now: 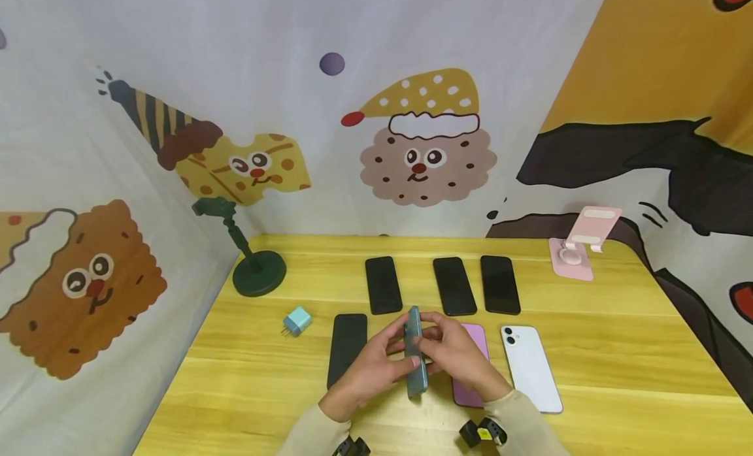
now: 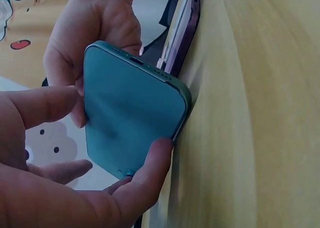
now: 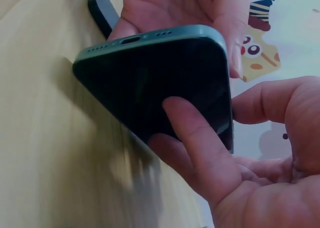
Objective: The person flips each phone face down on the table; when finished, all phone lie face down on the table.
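Both hands hold a teal smartphone (image 1: 416, 381) on edge above the table, its charging-port end towards me. My left hand (image 1: 376, 370) grips it from the side of its teal back (image 2: 125, 107), thumb at the lower edge and a finger at the upper edge. On the dark screen side (image 3: 135, 77), my right hand (image 1: 461, 357) holds it with the thumb laid against the glass. A black phone (image 1: 348, 343) lies left of the hands. Beneath the right hand is a pink phone (image 1: 468, 395), partly covered, and a white phone (image 1: 535, 371) lies to its right.
Three black phones (image 1: 384, 285), (image 1: 455, 286), (image 1: 500, 285) lie in a row behind the hands. A dark green stand (image 1: 259, 273) and a light blue plug adapter (image 1: 298, 320) are at left. At the back right stands a pink folding phone stand (image 1: 572, 266). A printed cloth (image 1: 265, 51) hangs behind the table.
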The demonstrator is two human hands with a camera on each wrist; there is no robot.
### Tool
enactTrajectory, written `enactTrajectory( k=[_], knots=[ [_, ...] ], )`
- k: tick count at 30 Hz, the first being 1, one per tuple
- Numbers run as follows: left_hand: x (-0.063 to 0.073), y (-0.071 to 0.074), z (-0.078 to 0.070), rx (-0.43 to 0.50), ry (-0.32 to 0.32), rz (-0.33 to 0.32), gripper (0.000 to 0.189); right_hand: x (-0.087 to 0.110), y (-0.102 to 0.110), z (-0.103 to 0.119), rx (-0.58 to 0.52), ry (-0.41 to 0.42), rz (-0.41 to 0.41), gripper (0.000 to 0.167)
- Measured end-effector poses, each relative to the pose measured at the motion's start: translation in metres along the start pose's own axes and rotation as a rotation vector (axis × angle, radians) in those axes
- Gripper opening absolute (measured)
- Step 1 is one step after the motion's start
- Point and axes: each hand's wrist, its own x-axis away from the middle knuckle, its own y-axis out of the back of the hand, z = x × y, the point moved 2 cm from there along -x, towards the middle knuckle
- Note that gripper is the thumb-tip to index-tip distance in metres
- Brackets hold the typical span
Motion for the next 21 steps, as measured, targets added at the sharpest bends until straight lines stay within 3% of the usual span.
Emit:
enactTrajectory(
  k=[8,13,18,21],
  knots=[
    [0.002,0.007,-0.003,0.001,-0.014,-0.081,0.072,0.004,0.006,0.009,0.004,0.018,-0.046,0.059],
    [0.001,0.013,0.005,0.108,0.02,-0.152,0.065,0.012,0.009,0.019,0.0,0.035,-0.046,0.06],
    [0.0,0.013,0.012,0.28,0.055,-0.117,0.062,0.016,0.008,0.028,-0.02,0.056,-0.01,0.059],
    [0.001,0.014,0.014,0.323,0.049,-0.11,0.062,0.016,0.008,0.031,-0.015,0.058,-0.001,0.058]
  ],
)
